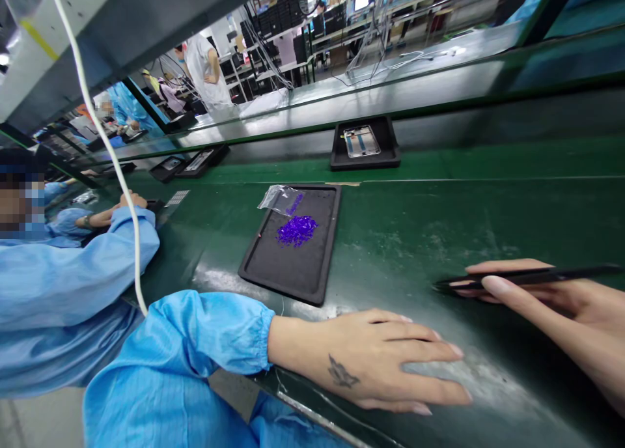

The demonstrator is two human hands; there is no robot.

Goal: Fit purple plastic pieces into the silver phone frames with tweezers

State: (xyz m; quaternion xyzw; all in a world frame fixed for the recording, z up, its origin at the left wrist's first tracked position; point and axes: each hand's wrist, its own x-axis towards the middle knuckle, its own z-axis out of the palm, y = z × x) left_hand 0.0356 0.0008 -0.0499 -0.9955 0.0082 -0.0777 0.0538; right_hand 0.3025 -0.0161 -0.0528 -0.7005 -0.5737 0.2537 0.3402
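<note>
My left hand [375,363] lies palm down at the near edge of the green bench, fingers stretched out and holding nothing. At the right, my right hand [551,298] is closed round black tweezers [527,277], their tips pointing left, low over the bench. Beyond my left hand lies a shallow black tray [293,272]. A heap of small shiny purple pieces [297,231] sits in it. Across the tray's far left corner rests a clear plastic bag [279,199] with more purple pieces in it.
Farther back, another black tray [365,161] holds a metal frame-like part [361,141]. Two smaller black trays [195,165] stand at the back left. A white cable [105,135] hangs down at the left. A co-worker's blue sleeve [73,266] reaches in beside me.
</note>
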